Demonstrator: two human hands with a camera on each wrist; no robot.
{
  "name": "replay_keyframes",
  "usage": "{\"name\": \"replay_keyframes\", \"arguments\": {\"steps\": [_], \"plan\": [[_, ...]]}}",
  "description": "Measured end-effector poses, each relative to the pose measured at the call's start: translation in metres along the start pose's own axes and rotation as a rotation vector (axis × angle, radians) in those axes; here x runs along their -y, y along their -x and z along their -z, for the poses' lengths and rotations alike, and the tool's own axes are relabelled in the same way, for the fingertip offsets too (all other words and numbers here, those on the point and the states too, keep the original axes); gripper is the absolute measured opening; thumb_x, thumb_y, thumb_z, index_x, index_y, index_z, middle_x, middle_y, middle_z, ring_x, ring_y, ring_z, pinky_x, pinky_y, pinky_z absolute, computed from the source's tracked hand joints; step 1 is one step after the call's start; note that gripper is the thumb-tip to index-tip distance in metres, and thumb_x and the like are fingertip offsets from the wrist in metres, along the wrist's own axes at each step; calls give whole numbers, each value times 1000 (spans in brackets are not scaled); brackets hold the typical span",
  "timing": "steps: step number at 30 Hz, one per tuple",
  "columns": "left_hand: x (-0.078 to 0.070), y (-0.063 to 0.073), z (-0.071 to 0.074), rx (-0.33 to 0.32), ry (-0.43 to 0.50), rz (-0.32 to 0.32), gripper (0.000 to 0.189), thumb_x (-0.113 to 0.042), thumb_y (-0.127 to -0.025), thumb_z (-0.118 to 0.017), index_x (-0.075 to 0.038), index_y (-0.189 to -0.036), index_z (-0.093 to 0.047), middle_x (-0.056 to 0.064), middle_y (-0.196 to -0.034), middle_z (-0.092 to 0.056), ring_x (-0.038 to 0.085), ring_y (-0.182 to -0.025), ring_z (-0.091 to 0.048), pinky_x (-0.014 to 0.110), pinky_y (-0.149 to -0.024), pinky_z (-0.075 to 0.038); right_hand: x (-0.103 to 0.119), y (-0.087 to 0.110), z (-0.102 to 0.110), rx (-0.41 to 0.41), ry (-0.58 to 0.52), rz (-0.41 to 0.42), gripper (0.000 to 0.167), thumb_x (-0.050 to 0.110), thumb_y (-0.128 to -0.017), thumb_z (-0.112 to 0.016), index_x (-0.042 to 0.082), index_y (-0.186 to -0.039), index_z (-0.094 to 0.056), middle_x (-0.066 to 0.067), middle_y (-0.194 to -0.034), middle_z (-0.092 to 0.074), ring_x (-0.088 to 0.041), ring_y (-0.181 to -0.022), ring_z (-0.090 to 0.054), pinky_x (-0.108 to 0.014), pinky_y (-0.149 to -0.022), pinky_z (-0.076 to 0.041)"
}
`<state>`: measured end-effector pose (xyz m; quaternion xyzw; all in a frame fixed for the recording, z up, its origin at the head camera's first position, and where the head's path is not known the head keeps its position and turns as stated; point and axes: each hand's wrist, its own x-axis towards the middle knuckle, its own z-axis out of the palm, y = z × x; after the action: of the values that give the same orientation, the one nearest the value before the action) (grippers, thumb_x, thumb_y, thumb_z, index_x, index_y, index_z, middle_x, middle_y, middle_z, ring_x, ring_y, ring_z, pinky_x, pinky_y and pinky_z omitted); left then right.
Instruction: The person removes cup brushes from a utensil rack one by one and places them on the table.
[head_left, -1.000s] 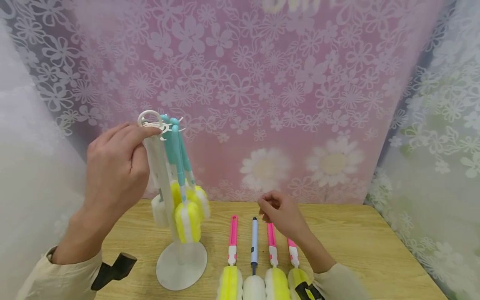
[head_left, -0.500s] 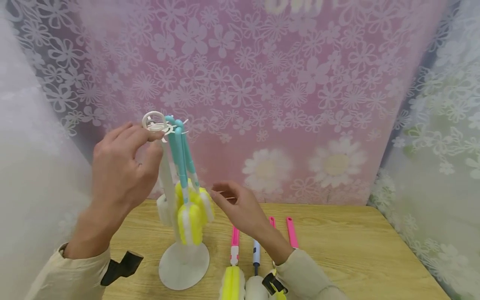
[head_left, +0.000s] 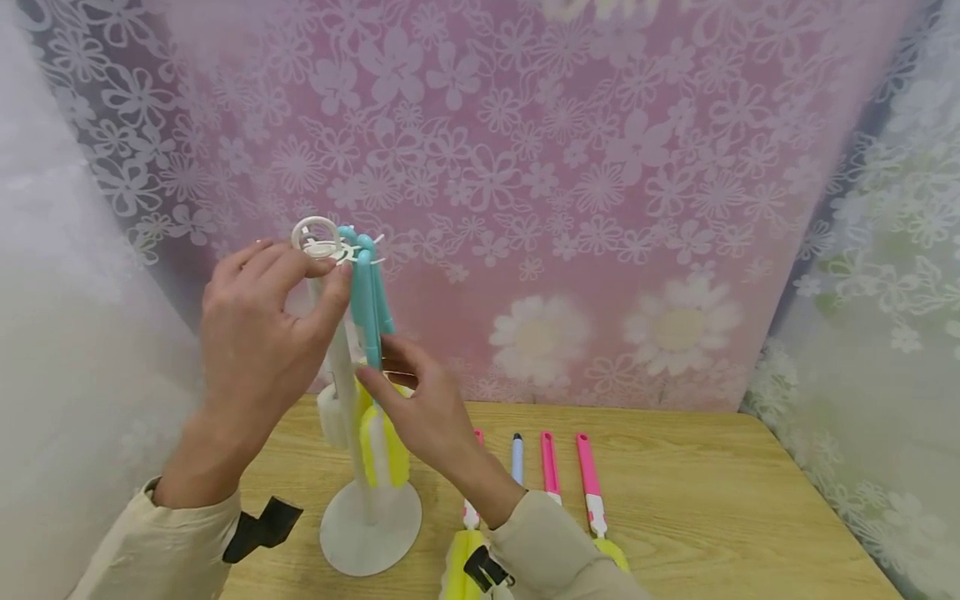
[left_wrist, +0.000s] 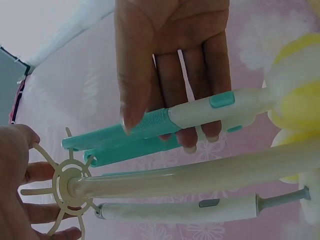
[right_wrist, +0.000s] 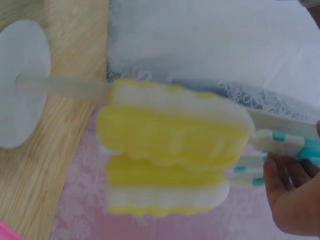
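Pink-violet floral fabric hangs behind a wood-grain table, and on that table a white hanging stand rests on its round white base. At the stand's top, my left hand grips the ring of pegs, just beside the pale loop that crowns it. Partway down the stand, on its right side, my right hand holds a teal-handled sponge brush, thumb on the near face of the handle and fingers passing behind it. That brush hangs close along the pole, its handle's top up at the pegs and its yellow-and-white sponge head below my hand, above the base. Two more teal-handled brushes hang just behind it (their handles overlap so much that I cannot follow each one all the way down). On the stand's other side hangs a grey-and-white-handled brush, with a white sponge head. To the right of the stand, well apart from its pole, three pink-handled sponge brushes and one light-blue-handled brush lie in a row on the table, partly covered by my right forearm and its cream sleeve. A black strap mount sits at that cuff.
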<state>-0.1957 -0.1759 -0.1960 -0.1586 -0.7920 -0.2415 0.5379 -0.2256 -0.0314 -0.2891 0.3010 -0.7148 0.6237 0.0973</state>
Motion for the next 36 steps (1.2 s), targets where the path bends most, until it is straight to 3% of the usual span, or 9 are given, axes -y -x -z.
{"name": "replay_keyframes", "arguments": {"steps": [7, 12, 22, 28, 33, 36], "plan": [[-5, 0, -6, -14, 12, 11, 24, -26, -87, -63, -4, -88, -73, 12, -93, -70, 33, -102, -58, 48, -96, -36, 5, -1, 0, -60, 69, -64, 35, 34, -90, -65, 21, -122, -64, 10, -106, -64, -7, -95, -60, -34, -89, -48], [-7, -1, -10, -39, 23, -8, 25, -25, -87, -61, -3, -86, -72, 13, -91, -70, 33, -99, -59, 45, -98, -35, 7, 1, 5, -74, 81, -47, 32, 33, -88, -68, 19, -117, -67, 11, -98, -63, -7, -91, -61, -30, -86, -49], [-6, 0, -13, -53, 21, -34, 28, -26, -88, -56, -1, -85, -71, 14, -88, -69, 32, -94, -59, 43, -97, -34, 12, 10, 17, -71, -46, -46, 31, 29, -88, -68, 14, -115, -68, 4, -97, -66, -13, -89, -62, -30, -82, -51], [-2, 0, -11, -93, 10, -60, 31, -25, -88, -54, 1, -82, -70, 15, -82, -68, 35, -95, -58, 45, -97, -34, 14, 19, 36, -104, -95, -7, 26, 23, -88, -68, 11, -111, -69, -1, -97, -68, -17, -90, -63, -33, -83, -52], [-3, 1, -9, -95, -8, 0, 30, -26, -86, -54, -1, -83, -71, 14, -81, -68, 35, -107, -54, 51, -97, -33, 7, 28, 65, -182, -79, 24, 24, 20, -89, -67, 8, -110, -69, -5, -97, -68, -20, -89, -64, -36, -82, -52], [-3, 2, -8, -82, -6, 33, 29, -26, -86, -55, -2, -84, -71, 14, -85, -69, 35, -108, -53, 54, -94, -33, 2, 36, 91, -220, -37, -11, 24, 21, -89, -67, 9, -111, -69, -5, -100, -68, -21, -92, -64, -36, -83, -52]]}}
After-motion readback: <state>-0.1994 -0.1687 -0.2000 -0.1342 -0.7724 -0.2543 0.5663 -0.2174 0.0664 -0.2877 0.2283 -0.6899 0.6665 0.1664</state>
